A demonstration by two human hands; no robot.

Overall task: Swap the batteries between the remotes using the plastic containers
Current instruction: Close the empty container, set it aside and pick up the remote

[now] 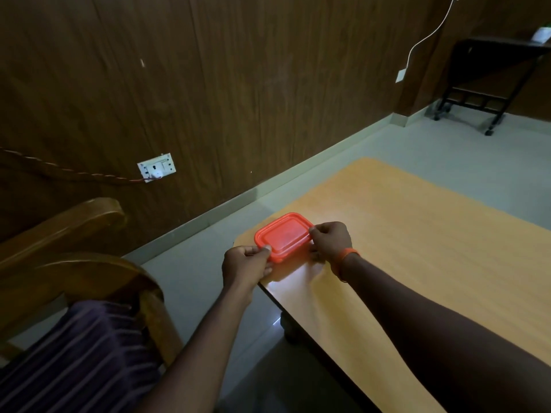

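A small rectangular plastic container with a red lid (284, 236) sits at the near left corner of the light wooden table (417, 248). My left hand (246, 265) pinches the container's near left corner, fingers curled on the lid's rim. My right hand (331, 239), with an orange band on the wrist, grips the container's right end. The lid is on, so whatever is inside is hidden. No remotes or batteries are in view.
A wooden chair (74, 234) stands to the left beside the table. A wall socket (156, 168) with a twisted cable sits low on the brown panelled wall. A black wheeled stand (489, 84) is at the far right on the grey floor.
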